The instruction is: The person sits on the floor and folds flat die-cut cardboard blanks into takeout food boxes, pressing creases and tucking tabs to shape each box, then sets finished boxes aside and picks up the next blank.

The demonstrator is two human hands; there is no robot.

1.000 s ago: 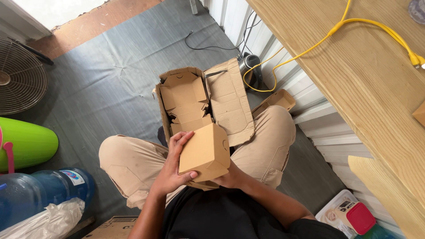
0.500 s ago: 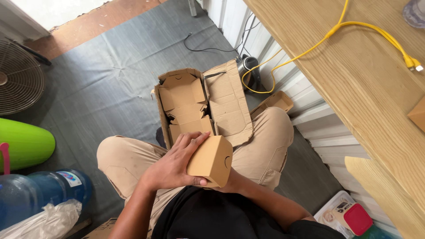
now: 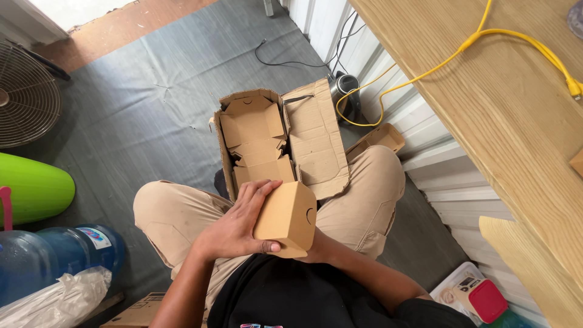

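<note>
Cardboard box [image 3: 286, 217], small and closed, is gripped at frame centre by the left hand [image 3: 240, 223]; the right hand [image 3: 311, 250] is mostly hidden beneath it, below the open carton [image 3: 276, 140].

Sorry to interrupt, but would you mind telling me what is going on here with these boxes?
A person sits on the floor with a small closed box held over the lap. The left hand wraps over its near side, and the right hand supports it from beneath, mostly hidden. Just beyond the knees, a larger open carton lies with its lid flap folded out to the right and a cardboard insert showing inside. A wooden table with a yellow cable runs along the right.
</note>
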